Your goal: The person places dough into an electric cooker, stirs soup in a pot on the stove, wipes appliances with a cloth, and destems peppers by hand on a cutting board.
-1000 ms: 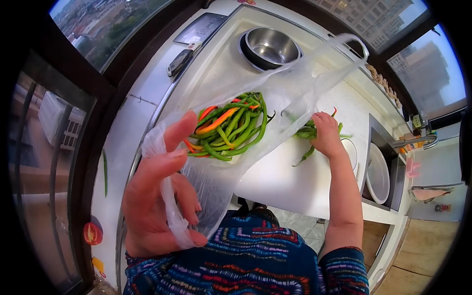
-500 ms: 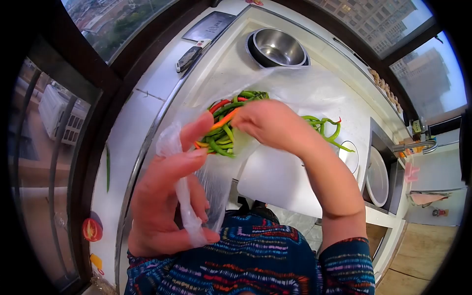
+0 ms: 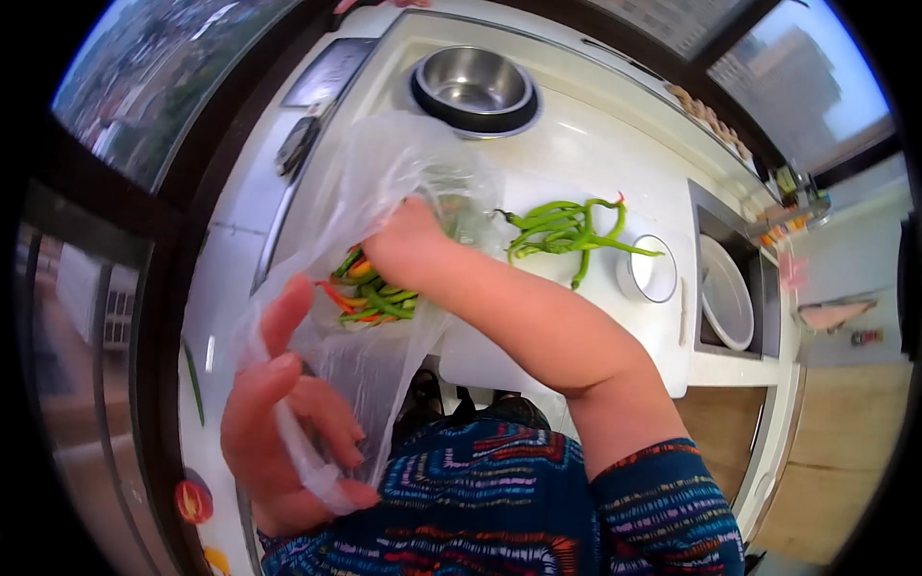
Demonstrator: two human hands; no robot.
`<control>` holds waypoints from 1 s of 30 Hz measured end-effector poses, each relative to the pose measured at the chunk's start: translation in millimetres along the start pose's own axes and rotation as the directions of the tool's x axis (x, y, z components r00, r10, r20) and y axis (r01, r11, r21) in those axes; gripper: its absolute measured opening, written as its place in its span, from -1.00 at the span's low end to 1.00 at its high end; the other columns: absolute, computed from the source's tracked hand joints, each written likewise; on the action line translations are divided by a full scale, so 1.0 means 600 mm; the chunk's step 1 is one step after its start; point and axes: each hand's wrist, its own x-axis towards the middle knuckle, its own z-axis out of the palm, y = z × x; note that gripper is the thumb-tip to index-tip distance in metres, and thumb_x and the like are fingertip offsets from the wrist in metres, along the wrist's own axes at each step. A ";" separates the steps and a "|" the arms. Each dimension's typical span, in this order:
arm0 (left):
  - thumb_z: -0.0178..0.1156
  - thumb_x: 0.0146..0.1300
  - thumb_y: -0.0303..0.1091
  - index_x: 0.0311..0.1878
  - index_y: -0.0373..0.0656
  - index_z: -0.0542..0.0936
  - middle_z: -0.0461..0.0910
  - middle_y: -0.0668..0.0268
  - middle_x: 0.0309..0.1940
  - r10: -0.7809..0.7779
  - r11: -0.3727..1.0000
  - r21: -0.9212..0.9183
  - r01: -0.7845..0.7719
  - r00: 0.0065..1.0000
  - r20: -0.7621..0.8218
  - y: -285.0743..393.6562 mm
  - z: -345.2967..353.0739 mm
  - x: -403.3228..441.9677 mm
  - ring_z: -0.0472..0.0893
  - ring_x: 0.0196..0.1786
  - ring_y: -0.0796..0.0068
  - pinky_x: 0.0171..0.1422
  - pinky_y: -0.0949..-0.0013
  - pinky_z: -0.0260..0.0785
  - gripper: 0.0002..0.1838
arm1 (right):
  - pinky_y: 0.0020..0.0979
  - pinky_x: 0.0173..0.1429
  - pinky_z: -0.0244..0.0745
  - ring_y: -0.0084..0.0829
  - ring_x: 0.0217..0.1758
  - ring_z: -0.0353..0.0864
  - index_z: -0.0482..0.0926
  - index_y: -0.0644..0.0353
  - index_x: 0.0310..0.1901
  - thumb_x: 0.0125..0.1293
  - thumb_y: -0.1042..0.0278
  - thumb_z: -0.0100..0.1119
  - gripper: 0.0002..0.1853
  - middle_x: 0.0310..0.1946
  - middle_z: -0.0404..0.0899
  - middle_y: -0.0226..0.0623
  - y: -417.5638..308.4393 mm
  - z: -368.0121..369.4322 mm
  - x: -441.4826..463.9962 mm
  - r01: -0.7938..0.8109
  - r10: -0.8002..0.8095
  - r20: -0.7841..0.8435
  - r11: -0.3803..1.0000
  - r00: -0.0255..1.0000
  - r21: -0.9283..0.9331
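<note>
My left hand [image 3: 293,413] grips the rim of a clear plastic bag [image 3: 360,154], with its fingers curled round the film so the mouth stays spread. Inside the bag lies a heap of green, red and orange chili peppers [image 3: 384,300]. My right hand [image 3: 408,245] reaches into the bag above this heap; its fingers are hidden, so I cannot make out what they hold. To the right, several long green chili peppers [image 3: 562,230] rest on a white cutting board [image 3: 519,350], apart from the bag.
A white cup [image 3: 648,269] stands by the board's right side. Farther right, a white basin [image 3: 725,293] sits in the sink [image 3: 706,206]. A steel bowl [image 3: 475,82] is at the back. Along the left ledge are a dark gadget [image 3: 298,144] and a green strip [image 3: 193,384].
My right hand has gone deeper into the bag, leftward in the view. The view has shifted, so the loose green peppers and the cup show more fully.
</note>
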 end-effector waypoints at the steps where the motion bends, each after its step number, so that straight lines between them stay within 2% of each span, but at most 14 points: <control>1: 0.45 -0.22 -0.14 0.23 -0.14 0.20 0.02 -0.24 0.26 0.013 0.999 0.034 -0.014 1.000 0.008 -0.001 -0.002 0.000 0.48 -0.57 0.68 -0.30 0.62 0.38 -0.08 | -0.29 -0.12 0.35 -0.27 -0.25 0.56 0.62 0.08 -0.56 -0.10 0.35 0.11 -0.90 -0.39 0.59 -0.26 -0.009 -0.008 -0.012 -0.050 0.053 0.064 0.998 0.997 -0.045; 6: 0.37 -0.13 0.03 0.27 -0.06 0.19 -0.03 -0.16 0.30 0.039 0.987 0.154 -0.036 0.999 -0.016 -0.004 -0.003 0.002 0.55 -0.54 0.59 -0.22 0.60 0.44 -0.11 | -0.28 -0.11 0.33 -0.24 -0.18 0.50 0.60 0.09 -0.44 -0.11 0.42 0.10 -0.86 -0.35 0.56 -0.25 -0.008 -0.061 -0.030 -0.071 0.063 0.205 0.997 0.977 0.030; 8: 0.34 -0.11 0.07 0.28 -0.05 0.18 -0.04 -0.15 0.30 0.051 0.981 0.189 -0.042 0.998 -0.041 -0.005 -0.006 0.003 0.55 -0.54 0.58 -0.23 0.58 0.44 -0.11 | -0.29 -0.09 0.35 -0.18 -0.19 0.49 0.55 0.16 -0.36 -0.14 0.51 0.12 -0.80 -0.27 0.54 -0.21 -0.004 -0.071 -0.050 -0.033 0.040 -0.022 0.966 0.999 0.256; 10: 0.33 -0.11 0.08 0.28 -0.04 0.17 -0.04 -0.14 0.31 0.060 0.981 0.186 -0.054 0.998 -0.022 -0.001 -0.007 0.012 0.56 -0.54 0.58 -0.24 0.58 0.44 -0.10 | -0.30 -0.08 0.36 -0.13 -0.21 0.49 0.53 0.19 -0.32 -0.13 0.55 0.13 -0.76 -0.26 0.53 -0.19 0.007 -0.092 -0.074 -0.032 0.065 -0.073 0.923 0.995 0.383; 13: 0.33 -0.12 0.09 0.28 -0.05 0.18 -0.03 -0.13 0.31 0.043 0.982 0.183 -0.037 0.999 -0.031 0.008 -0.002 0.017 0.57 -0.52 0.58 -0.25 0.58 0.45 -0.10 | -0.35 -0.06 0.42 -0.18 -0.20 0.51 0.47 0.21 -0.19 -0.01 0.56 0.14 -0.72 -0.25 0.52 -0.23 0.026 -0.157 -0.120 0.001 0.165 -0.196 0.762 0.967 0.647; 15: 0.33 -0.13 0.08 0.28 -0.06 0.19 -0.03 -0.13 0.31 0.070 0.981 0.184 -0.063 0.997 -0.032 -0.006 -0.010 0.011 0.57 -0.52 0.57 -0.26 0.59 0.45 -0.09 | -0.39 -0.05 0.45 -0.33 -0.16 0.53 0.46 0.24 -0.15 0.07 0.53 0.15 -0.75 -0.25 0.52 -0.29 0.041 -0.214 -0.161 -0.065 0.353 -0.044 0.291 0.935 0.955; 16: 0.34 -0.13 0.08 0.28 -0.06 0.19 -0.03 -0.14 0.31 0.081 0.980 0.183 -0.074 0.996 -0.032 -0.008 -0.010 0.009 0.57 -0.52 0.57 -0.26 0.59 0.45 -0.09 | -0.37 -0.01 0.44 -0.40 -0.13 0.53 0.45 0.29 -0.15 0.12 0.52 0.12 -0.77 -0.24 0.52 -0.27 0.045 -0.244 -0.187 0.048 0.454 -0.135 0.197 0.881 0.979; 17: 0.34 -0.14 0.08 0.28 -0.07 0.19 -0.03 -0.14 0.31 0.092 0.980 0.182 -0.085 0.995 -0.033 -0.011 -0.011 0.008 0.58 -0.51 0.56 -0.27 0.59 0.46 -0.09 | -0.31 0.00 0.43 -0.33 -0.13 0.53 0.44 0.31 -0.15 0.12 0.52 0.10 -0.77 -0.26 0.52 -0.20 0.063 -0.253 -0.217 0.193 0.547 -0.272 0.198 0.792 0.961; 20: 0.36 -0.16 0.07 0.28 -0.07 0.19 -0.05 -0.13 0.31 0.080 0.987 0.142 -0.075 0.996 -0.029 -0.010 -0.008 0.014 0.58 -0.51 0.54 -0.28 0.59 0.46 -0.07 | -0.29 -0.04 0.41 -0.30 -0.22 0.51 0.43 0.31 -0.16 0.13 0.50 0.10 -0.78 -0.27 0.49 -0.16 0.086 -0.301 -0.282 0.392 0.711 -0.525 0.366 0.468 0.844; 22: 0.37 -0.19 0.07 0.28 -0.07 0.19 -0.08 -0.13 0.32 0.094 0.988 0.122 -0.094 0.996 0.006 -0.010 -0.008 0.018 0.59 -0.50 0.52 -0.28 0.58 0.47 -0.05 | -0.34 -0.11 0.38 -0.36 -0.26 0.46 0.41 0.31 -0.18 0.13 0.51 0.10 -0.80 -0.32 0.46 -0.19 0.096 -0.317 -0.319 0.210 0.547 -0.595 0.607 0.589 0.766; 24: 0.42 -0.21 0.00 0.26 -0.04 0.19 -0.03 -0.13 0.31 0.100 0.987 0.126 -0.100 0.995 0.009 -0.016 -0.011 0.020 0.57 -0.51 0.60 -0.24 0.59 0.44 -0.06 | -0.40 -0.20 0.35 -0.43 -0.27 0.43 0.46 0.29 -0.29 0.08 0.59 0.12 -0.87 -0.36 0.44 -0.25 0.075 -0.308 -0.338 -0.045 0.674 -0.417 0.555 0.610 0.831; 26: 0.46 -0.23 -0.08 0.25 -0.01 0.19 0.02 -0.14 0.29 0.102 0.986 0.130 -0.103 0.995 0.017 -0.017 -0.010 0.021 0.54 -0.52 0.67 -0.21 0.61 0.41 -0.06 | -0.48 -0.18 0.38 -0.41 -0.33 0.47 0.51 0.24 -0.39 -0.01 0.56 0.21 -0.88 -0.37 0.49 -0.31 0.081 -0.274 -0.350 -0.305 0.592 -0.295 0.705 0.750 0.640; 28: 0.47 -0.24 -0.09 0.25 -0.01 0.19 0.01 -0.14 0.29 0.101 0.987 0.123 -0.101 0.995 0.009 -0.016 -0.006 0.024 0.56 -0.51 0.64 -0.23 0.60 0.42 -0.05 | -0.43 -0.23 0.37 -0.39 -0.32 0.45 0.55 0.15 -0.41 -0.09 0.63 0.21 -0.83 -0.40 0.48 -0.33 0.081 -0.213 -0.351 -0.320 0.480 -0.284 0.827 0.830 0.462; 30: 0.40 -0.18 -0.02 0.27 -0.05 0.18 -0.06 -0.13 0.31 0.130 0.982 0.129 -0.136 0.990 0.055 -0.020 -0.008 0.031 0.58 -0.50 0.58 -0.25 0.58 0.45 -0.07 | -0.38 -0.23 0.37 -0.30 -0.32 0.45 0.57 0.09 -0.40 -0.15 0.60 0.21 -0.79 -0.44 0.47 -0.32 0.083 -0.149 -0.361 -0.351 0.394 -0.158 0.904 0.905 0.245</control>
